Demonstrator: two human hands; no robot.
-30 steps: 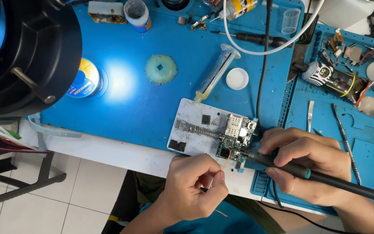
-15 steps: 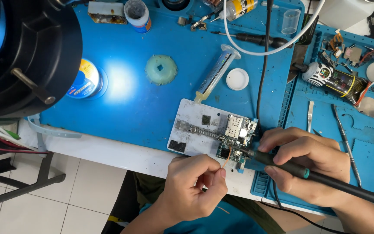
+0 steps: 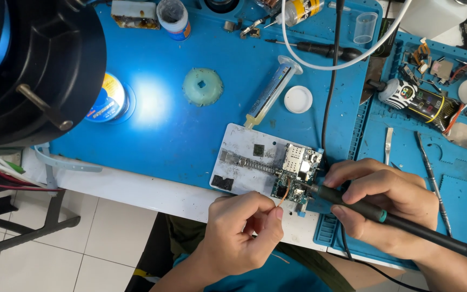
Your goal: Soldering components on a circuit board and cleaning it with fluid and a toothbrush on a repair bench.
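Copper wire (image 3: 284, 196), soldering iron (image 3: 385, 218), circuit board (image 3: 297, 172)

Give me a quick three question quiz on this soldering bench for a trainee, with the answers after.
1. True or false: the right hand holds the soldering iron like a pen.
2. What does the left hand pinch? A) tweezers B) thin copper wire C) syringe
3. Fill in: the circuit board rests on a white ____.

Key:
1. True.
2. B, the thin copper wire.
3. Holder plate, on the blue mat.
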